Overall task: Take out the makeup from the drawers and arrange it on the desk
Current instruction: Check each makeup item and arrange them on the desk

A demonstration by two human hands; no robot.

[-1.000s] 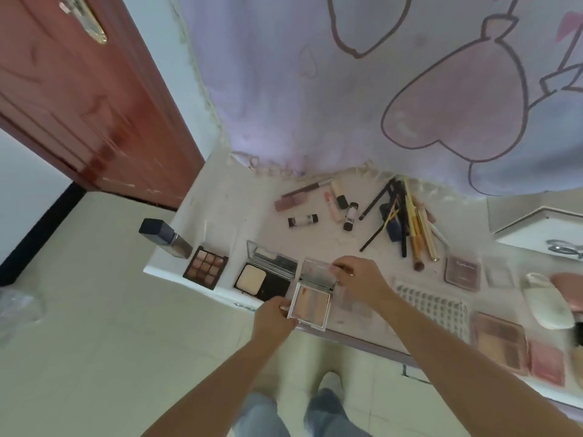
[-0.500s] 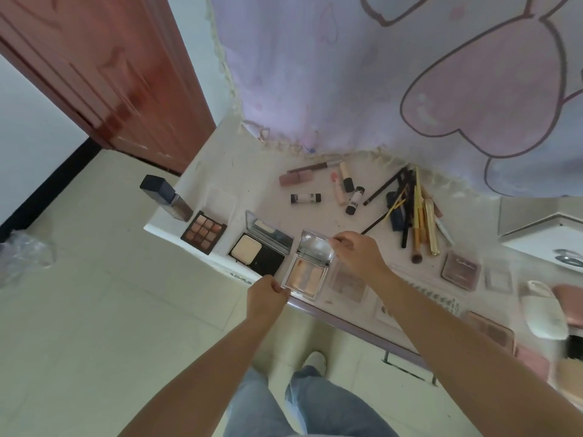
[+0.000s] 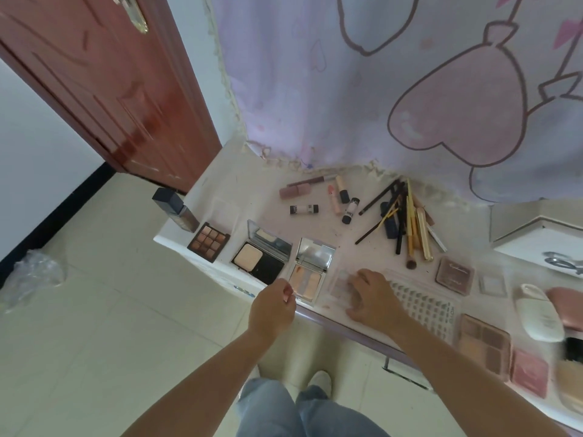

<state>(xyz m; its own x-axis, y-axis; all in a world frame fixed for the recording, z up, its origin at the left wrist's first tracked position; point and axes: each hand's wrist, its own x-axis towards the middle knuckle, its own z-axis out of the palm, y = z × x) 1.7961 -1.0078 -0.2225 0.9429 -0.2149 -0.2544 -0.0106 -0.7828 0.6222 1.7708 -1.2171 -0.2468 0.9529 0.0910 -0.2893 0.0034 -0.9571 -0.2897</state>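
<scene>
Right hand [image 3: 372, 298] rests with fingers spread on a clear-lidded palette [image 3: 342, 283], just right of the open mirrored blush compact [image 3: 310, 272]; left hand [image 3: 273, 310] loosely curled, holding nothing, at the compact's near corner | compact sits at the desk [image 3: 262, 197] edge; a nudge could tip it off.

Open blush compact [image 3: 310, 272]: released, now lying at desk [image 3: 252, 190] front edge. Right hand [image 3: 373, 298]: shifted onto clear palette [image 3: 339, 283] beside it. Left hand [image 3: 273, 310]: withdrawn off edge.
</scene>
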